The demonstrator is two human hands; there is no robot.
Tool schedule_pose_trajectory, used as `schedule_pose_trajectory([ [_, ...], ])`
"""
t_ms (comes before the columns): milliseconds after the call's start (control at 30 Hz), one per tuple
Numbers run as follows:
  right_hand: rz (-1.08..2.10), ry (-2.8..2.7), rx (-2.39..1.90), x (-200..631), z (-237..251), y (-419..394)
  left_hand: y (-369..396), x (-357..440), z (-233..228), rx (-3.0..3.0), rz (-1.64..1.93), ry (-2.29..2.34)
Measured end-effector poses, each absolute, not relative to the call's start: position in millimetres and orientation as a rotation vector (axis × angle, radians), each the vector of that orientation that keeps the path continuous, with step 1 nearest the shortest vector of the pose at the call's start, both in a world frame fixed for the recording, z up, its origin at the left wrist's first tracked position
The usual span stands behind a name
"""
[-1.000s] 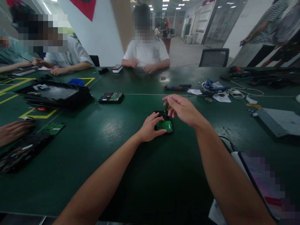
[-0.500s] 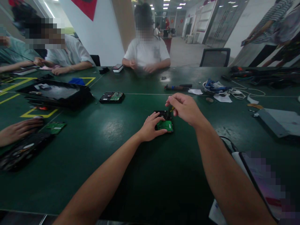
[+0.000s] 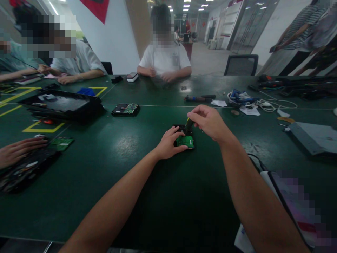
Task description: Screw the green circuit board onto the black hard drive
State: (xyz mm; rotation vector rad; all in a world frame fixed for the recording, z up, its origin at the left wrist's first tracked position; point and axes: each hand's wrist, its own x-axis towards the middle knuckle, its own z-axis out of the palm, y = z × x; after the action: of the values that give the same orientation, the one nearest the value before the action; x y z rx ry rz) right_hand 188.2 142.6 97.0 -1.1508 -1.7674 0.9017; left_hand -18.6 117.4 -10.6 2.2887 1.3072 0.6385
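A hard drive (image 3: 185, 141) with a green circuit board on its near half lies on the table in front of me. My left hand (image 3: 171, 143) grips its left side, with the thumb along the near edge and the fingers over the black far half. Between the fingertips of my right hand (image 3: 206, 121) is a small screwdriver (image 3: 189, 123) with a dark and yellow handle. It points down at the drive near the edge of the circuit board. Its tip is too small to make out.
Another hard drive (image 3: 125, 109) lies farther left, near a stack of black trays (image 3: 65, 105). A co-worker's hand (image 3: 22, 149) rests by a black part at the left edge. Tools (image 3: 200, 98), cables (image 3: 273, 102), a grey metal box (image 3: 316, 138) and a phone (image 3: 289, 207) are to the right.
The screwdriver has turned more upright in my right hand, and more of its handle shows. My left hand and the hard drive have stayed in place.
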Motion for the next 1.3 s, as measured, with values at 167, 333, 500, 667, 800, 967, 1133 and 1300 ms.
schedule_pose_trajectory([
  [167,1.049,-1.770,-1.094,187.1,95.0,143.7,117.2,-18.3,-10.2,2.289,0.640,1.316],
  [333,1.174,-1.767,-0.993,185.7,97.0,142.1,118.1,-18.3,-11.9,2.282,0.646,1.303],
  [500,1.072,-1.840,-1.002,187.4,98.2,141.3,119.1,-18.2,-13.9,2.286,0.655,1.314],
  [667,0.821,-1.756,-1.143,187.6,96.0,144.3,117.6,-18.4,-11.1,2.278,0.640,1.315],
  [800,0.907,-1.723,-1.109,186.0,94.5,145.2,116.5,-18.2,-8.4,2.271,0.626,1.320],
  [967,1.048,-1.797,-1.009,185.4,95.9,143.2,117.3,-18.1,-10.1,2.276,0.648,1.301],
  [1133,1.079,-1.842,-0.991,187.2,96.2,143.3,118.3,-18.6,-12.9,2.281,0.658,1.307],
  [1300,0.893,-1.889,-0.983,188.4,96.9,145.1,118.7,-19.4,-13.7,2.295,0.644,1.314],
])
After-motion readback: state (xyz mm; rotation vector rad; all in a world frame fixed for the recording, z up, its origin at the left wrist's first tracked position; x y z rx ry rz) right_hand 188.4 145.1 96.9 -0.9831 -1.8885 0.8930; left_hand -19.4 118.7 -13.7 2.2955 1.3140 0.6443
